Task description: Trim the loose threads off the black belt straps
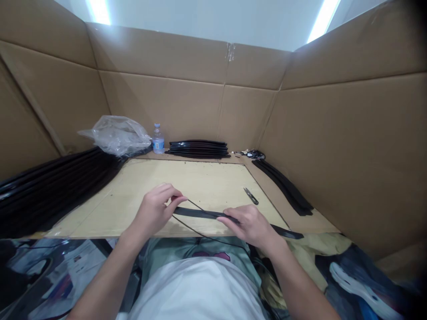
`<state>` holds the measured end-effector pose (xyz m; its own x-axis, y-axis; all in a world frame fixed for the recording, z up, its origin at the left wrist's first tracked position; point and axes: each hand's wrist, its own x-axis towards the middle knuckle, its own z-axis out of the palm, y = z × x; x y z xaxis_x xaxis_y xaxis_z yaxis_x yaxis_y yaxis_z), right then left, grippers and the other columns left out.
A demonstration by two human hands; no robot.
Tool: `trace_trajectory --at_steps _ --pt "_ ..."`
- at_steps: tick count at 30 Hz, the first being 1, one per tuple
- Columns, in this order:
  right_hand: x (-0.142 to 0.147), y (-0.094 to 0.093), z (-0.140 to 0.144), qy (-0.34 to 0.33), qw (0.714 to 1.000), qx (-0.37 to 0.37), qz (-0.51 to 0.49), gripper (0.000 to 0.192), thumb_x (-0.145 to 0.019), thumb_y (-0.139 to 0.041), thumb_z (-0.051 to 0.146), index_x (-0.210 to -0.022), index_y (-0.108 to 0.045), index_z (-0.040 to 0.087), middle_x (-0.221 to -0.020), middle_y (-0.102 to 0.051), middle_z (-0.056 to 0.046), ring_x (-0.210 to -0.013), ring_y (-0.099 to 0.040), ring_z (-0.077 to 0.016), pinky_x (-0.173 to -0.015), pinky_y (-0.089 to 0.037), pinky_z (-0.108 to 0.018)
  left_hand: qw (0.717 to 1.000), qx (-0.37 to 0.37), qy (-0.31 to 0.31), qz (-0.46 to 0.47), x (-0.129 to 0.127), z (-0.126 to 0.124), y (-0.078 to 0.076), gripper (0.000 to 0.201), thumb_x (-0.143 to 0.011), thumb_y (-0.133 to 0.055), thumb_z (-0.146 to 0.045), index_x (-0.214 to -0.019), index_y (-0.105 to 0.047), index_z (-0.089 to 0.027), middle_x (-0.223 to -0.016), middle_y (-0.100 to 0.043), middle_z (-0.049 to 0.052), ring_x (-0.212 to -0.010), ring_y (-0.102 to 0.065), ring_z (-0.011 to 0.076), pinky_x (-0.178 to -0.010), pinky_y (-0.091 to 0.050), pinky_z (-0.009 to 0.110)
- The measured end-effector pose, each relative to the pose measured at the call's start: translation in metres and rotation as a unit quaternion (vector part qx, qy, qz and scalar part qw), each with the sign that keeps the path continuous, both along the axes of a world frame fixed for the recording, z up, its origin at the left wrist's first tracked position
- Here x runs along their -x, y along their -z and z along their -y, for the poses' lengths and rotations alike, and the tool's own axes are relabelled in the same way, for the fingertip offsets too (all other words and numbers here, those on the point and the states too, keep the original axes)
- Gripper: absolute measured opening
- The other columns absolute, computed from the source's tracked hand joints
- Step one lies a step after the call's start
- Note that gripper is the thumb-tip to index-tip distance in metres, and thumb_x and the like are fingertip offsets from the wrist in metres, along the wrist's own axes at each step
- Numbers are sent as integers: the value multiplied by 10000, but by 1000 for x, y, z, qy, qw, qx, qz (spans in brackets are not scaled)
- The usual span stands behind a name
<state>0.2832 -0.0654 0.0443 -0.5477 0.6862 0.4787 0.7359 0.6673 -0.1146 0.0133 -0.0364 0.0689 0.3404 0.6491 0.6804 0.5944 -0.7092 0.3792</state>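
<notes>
A flat black strip (pixel 195 213) lies across the front of the pale board, its far end (pixel 290 233) showing past my right wrist. My right hand (pixel 247 222) is closed on this strip, thumb in front and fingers behind. Between the thumb and fingers of my left hand (pixel 163 202) a thin black cord (pixel 195 205) is pinched; it runs taut toward my right hand. A loose length of the cord hangs below, over my lap. Small black thread snips (pixel 251 196) rest on the board beyond my right hand.
Long black strips (pixel 63 182) are heaped at left under a clear plastic bag (pixel 116 135). A water bottle (pixel 158 140) and a stack of black strips (pixel 198 149) stand at the back. More strips (pixel 283 186) lie right. Cardboard walls (pixel 167 98) enclose the pale board (pixel 150 178).
</notes>
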Motion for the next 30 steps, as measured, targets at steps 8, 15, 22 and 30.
trace_trajectory --at_steps 8,15,22,30 --pt "0 -1 5 -14 999 -47 -13 261 -929 -478 329 -831 -643 152 -608 -609 -17 -545 -540 -124 -561 -347 -254 947 257 117 156 8 -15 6 218 -867 -524 -340 -736 -545 -167 -617 -525 -28 -561 -459 98 -530 -358 216" --pt "0 -5 8 -3 997 -67 -24 234 -920 -497 308 -803 -637 160 -578 -583 -7 -512 -514 -117 -528 -331 -262 868 370 202 264 -7 -26 28 207 -832 -555 -342 -754 -490 -162 -650 -518 -25 -578 -469 90 -548 -365 205" --pt "6 -4 9 13 990 -108 -94 112 -876 -577 228 -875 -651 144 -711 -688 -48 -596 -616 -130 -599 -424 -239 871 394 210 206 -41 -11 43 272 -891 -440 -341 -720 -531 -152 -677 -556 3 -564 -456 95 -572 -397 232" --pt "6 1 2 97 976 -135 -142 150 -871 -582 268 -818 -678 164 -723 -717 -56 -546 -625 -133 -550 -431 -235 918 326 206 94 -64 20 37 224 -923 -373 -291 -901 -563 -176 -542 -466 -52 -500 -453 99 -512 -367 206"
